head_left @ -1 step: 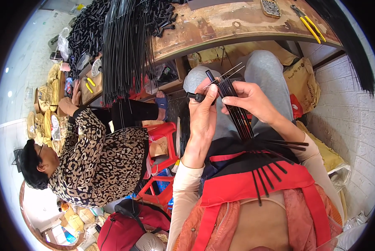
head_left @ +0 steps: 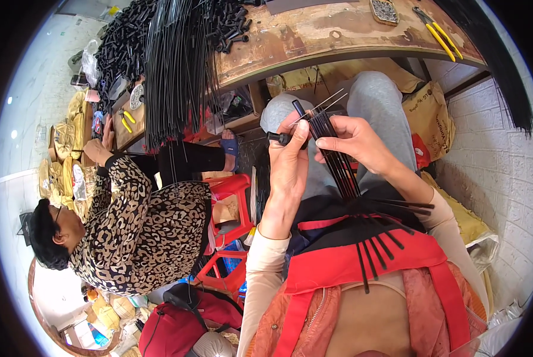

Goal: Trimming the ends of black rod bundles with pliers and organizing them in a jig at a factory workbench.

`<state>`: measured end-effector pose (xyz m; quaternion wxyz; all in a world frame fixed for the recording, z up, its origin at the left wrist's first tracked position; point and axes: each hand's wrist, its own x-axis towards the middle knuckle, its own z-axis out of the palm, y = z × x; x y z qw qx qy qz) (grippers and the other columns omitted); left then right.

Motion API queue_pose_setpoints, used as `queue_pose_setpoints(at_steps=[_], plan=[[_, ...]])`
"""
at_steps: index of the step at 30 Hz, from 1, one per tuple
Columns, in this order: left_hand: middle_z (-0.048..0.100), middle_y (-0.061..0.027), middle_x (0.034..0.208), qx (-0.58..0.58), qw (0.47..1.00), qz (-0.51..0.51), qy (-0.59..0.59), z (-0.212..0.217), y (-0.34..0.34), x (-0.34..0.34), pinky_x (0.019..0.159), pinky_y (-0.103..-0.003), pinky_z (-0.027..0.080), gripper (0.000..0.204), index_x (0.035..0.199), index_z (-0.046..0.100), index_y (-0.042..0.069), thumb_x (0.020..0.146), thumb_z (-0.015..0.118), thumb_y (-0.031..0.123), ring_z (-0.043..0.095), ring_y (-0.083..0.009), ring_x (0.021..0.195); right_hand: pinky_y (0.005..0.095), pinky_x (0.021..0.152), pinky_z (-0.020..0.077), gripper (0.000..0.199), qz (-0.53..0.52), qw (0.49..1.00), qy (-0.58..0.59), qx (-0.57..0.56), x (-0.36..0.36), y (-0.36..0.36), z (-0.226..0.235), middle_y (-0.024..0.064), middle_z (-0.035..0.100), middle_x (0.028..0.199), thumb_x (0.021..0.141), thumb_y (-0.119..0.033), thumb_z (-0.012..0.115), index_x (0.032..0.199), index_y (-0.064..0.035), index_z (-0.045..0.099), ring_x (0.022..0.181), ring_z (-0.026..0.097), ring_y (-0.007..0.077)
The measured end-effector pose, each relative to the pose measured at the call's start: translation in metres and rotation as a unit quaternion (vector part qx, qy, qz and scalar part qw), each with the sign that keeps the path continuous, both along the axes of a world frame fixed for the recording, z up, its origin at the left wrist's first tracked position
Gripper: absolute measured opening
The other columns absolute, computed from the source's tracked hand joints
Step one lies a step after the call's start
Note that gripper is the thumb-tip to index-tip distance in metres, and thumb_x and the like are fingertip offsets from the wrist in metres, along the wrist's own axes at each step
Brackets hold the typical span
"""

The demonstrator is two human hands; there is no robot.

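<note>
My left hand (head_left: 288,163) is closed around a short black plastic piece (head_left: 280,138), whose round end sticks out to the left of the thumb. A black tube end (head_left: 298,107) rises above the same fingers, and thin bare metal wires (head_left: 332,100) slant across at the fingertips. My right hand (head_left: 361,146) pinches the top of a bundle of slim black rods (head_left: 339,169) between thumb and fingers. The rods run down to my lap, where their lower ends fan out over a red apron (head_left: 338,268). The fingers hide where the pieces meet.
A wooden workbench (head_left: 314,33) lies ahead, with yellow-handled pliers (head_left: 442,38) and a small tray of metal bits (head_left: 385,11). Long black rods (head_left: 180,71) hang over its edge beside a heap of black plastic parts (head_left: 121,50). A co-worker (head_left: 141,220) sits at left near red stools (head_left: 228,205).
</note>
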<state>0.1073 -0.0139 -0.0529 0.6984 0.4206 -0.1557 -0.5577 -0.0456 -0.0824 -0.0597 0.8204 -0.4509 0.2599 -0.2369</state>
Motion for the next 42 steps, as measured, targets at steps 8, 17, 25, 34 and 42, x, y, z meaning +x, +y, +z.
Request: queue_pose_setpoints(at_steps=[8, 17, 25, 34, 42], plan=[[0.065, -0.004, 0.108, 0.019, 0.996, -0.063, 0.065, 0.005, 0.003, 0.008, 0.089, -0.029, 0.046, 0.035, 0.124, 0.059, 0.004, 0.092, 0.067, 0.014, 0.059, -0.0122, 0.096, 0.0258, 0.069, 0.0571, 0.018, 0.007, 0.997, -0.038, 0.071, -0.002, 0.001, 0.001, 0.008, 0.067, 0.088, 0.093, -0.015, 0.066, 0.1, 0.0016, 0.062, 0.078, 0.068, 0.015], [0.065, -0.0026, 0.106, 0.023, 0.991, -0.118, 0.061, 0.006, 0.004, 0.014, 0.087, -0.028, 0.046, 0.033, 0.122, 0.06, 0.005, 0.093, 0.067, 0.019, 0.057, -0.011, 0.093, 0.0273, 0.073, 0.0565, 0.019, 0.007, 0.998, -0.038, 0.05, -0.005, 0.004, 0.004, 0.0067, 0.067, 0.091, 0.093, -0.012, 0.064, 0.107, 0.0009, 0.062, 0.081, 0.069, 0.0166], [0.066, -0.0031, 0.106, 0.021, 0.986, -0.156, 0.059, 0.014, 0.003, 0.008, 0.085, -0.029, 0.045, 0.034, 0.121, 0.061, 0.004, 0.095, 0.063, 0.026, 0.057, -0.0126, 0.093, 0.0294, 0.074, 0.0576, 0.022, 0.025, 0.992, -0.053, 0.108, -0.008, 0.004, -0.003, 0.0093, 0.067, 0.097, 0.093, -0.01, 0.064, 0.11, 0.0022, 0.06, 0.082, 0.069, 0.0183], [0.062, -0.0009, 0.093, -0.003, 0.989, -0.145, 0.029, 0.01, 0.02, 0.0, 0.074, -0.028, 0.046, 0.033, 0.122, 0.059, 0.003, 0.097, 0.06, 0.025, 0.054, -0.0106, 0.082, 0.0318, 0.077, 0.058, 0.03, 0.028, 0.996, -0.057, 0.061, -0.012, 0.02, 0.002, 0.0091, 0.066, 0.097, 0.094, -0.015, 0.064, 0.118, 0.0013, 0.056, 0.083, 0.067, 0.0169], [0.06, -0.0072, 0.122, -0.019, 0.992, -0.118, -0.043, 0.022, 0.027, -0.012, 0.082, -0.028, 0.047, 0.04, 0.133, 0.052, 0.0, 0.099, 0.057, 0.02, 0.055, -0.0125, 0.102, 0.0411, 0.084, 0.0576, 0.031, 0.014, 0.994, -0.104, 0.024, -0.016, 0.04, 0.01, 0.0058, 0.06, 0.09, 0.098, -0.014, 0.056, 0.126, -0.001, 0.051, 0.082, 0.062, 0.0137]])
